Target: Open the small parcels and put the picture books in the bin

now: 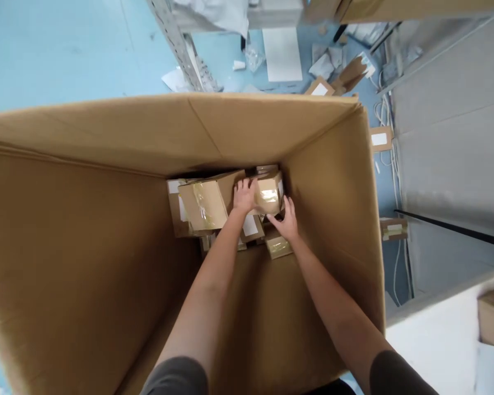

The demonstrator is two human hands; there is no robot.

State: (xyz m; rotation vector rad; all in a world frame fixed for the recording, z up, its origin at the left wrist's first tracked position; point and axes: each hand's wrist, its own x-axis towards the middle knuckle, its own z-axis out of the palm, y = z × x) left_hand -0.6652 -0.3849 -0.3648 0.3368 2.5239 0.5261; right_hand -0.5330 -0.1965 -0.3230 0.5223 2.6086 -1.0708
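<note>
Deep inside a large cardboard carton (107, 134), both my hands are at a small taped cardboard box (268, 193). My left hand (243, 196) lies against the box's left side with its fingers spread. At the lower right corner is my right hand (287, 220), thumb and fingers apart; whether it touches the box I cannot tell. To the left sits a bigger taped box (203, 206), tilted over a labelled box (176, 211). Another box with a white label (251, 226) is partly hidden below my left hand. A small taped box (279, 247) lies under my right hand.
The carton's tall walls surround both forearms. Beyond its far wall stands a metal rack post (179, 46). On the blue floor are a white sheet (282, 55), plastic bags (323, 66) and cables (393, 148). Small boxes (394, 229) lie along the right wall.
</note>
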